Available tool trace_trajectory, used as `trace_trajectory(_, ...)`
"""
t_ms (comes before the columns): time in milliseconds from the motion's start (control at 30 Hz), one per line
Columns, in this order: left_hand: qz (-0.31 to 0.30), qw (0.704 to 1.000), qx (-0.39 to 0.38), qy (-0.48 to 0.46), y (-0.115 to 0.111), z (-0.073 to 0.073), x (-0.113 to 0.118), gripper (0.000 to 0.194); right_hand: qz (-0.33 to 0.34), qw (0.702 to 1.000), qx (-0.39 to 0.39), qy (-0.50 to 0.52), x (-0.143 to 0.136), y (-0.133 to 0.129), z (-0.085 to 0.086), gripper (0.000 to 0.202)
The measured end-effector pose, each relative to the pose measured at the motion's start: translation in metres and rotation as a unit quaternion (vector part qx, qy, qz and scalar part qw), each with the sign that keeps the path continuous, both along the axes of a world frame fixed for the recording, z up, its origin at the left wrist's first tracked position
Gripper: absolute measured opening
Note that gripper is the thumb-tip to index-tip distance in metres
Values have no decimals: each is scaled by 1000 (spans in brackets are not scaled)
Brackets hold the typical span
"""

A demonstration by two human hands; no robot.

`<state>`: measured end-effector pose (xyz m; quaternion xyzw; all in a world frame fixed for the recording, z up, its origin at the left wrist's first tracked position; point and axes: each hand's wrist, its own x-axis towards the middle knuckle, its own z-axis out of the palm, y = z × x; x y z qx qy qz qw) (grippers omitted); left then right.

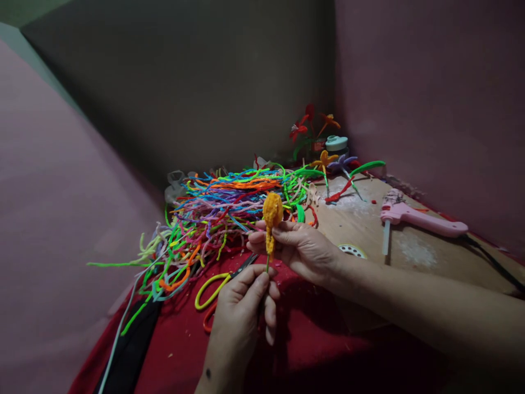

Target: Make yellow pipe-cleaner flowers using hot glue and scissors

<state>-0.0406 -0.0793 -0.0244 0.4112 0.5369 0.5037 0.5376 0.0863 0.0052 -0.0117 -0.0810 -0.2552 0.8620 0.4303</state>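
Observation:
A yellow-orange pipe-cleaner flower [272, 209] stands upright between my two hands, its petals bunched into a closed bud. My left hand [245, 306] pinches the thin green stem below it between thumb and fingers. Higher up, my right hand [301, 246] has its thumb and fingers on the base of the bud, where yellow strands hang down along the stem. Scissors [213, 291] with yellow and red handles lie just beyond my left hand, partly hidden by it.
A heap of colourful pipe cleaners [229, 197] spreads behind my hands. On the brown board [414, 268] at right rests a pink glue gun [426, 216] with a cord. Finished flowers [324, 160] and a pale-lidded container [336, 143] are at the back. Red cloth [176, 350] covers the front.

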Motion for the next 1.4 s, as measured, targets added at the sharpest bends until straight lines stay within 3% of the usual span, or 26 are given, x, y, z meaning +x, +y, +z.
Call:
trace_trajectory(333, 48, 993, 48, 100, -1, 6, 11, 23, 1, 1000, 9, 7, 0, 0, -1, 16)
trace_trajectory(567, 76, 988, 51, 121, -4, 4, 16, 24, -2, 1000, 2, 12, 0, 0, -1, 18)
trace_trajectory(1133, 107, 990, 36, 80, -6, 1, 25, 29, -29, 1000, 10, 4, -2, -2, -3, 15)
trace_trajectory(1400, 59, 997, 45, 26, 1, -5, 17, 24, -11, 1000, 15, -9, -1, -1, -3, 16)
